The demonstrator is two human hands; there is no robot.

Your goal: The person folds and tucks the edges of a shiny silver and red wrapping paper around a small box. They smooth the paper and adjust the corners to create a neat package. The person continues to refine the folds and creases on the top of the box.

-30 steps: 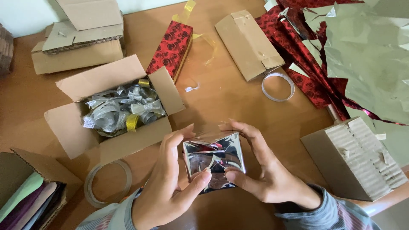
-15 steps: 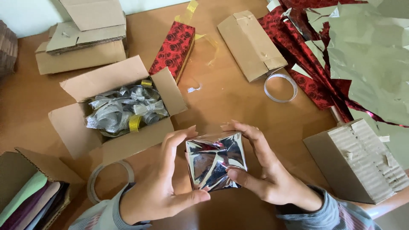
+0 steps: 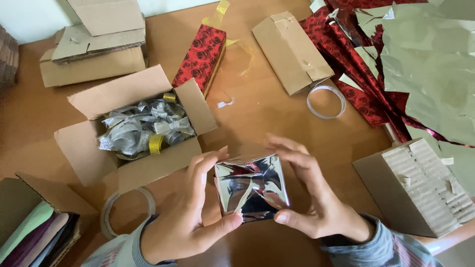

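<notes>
Now my left hand [image 3: 190, 217] and right hand [image 3: 309, 198] are gripping one small silver-wrapped box [image 3: 251, 187], fingers curled round it. One red rose-print box [image 3: 200, 58] is lying beyond, with two tape rings [image 3: 325, 102] nearby.

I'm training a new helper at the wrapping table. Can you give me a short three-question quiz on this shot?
1. What do the left hand and right hand hold between them?
2. True or false: the open cardboard box holds silver ribbon.
3. Which lies nearest the right hand? A) red rose-patterned box B) corrugated cardboard box C) clear tape ring

Key:
1. A small box wrapped in shiny silver foil, gripped from both sides by fingers and thumbs.
2. True; silver ribbon with a little gold fills it.
3. B
</notes>
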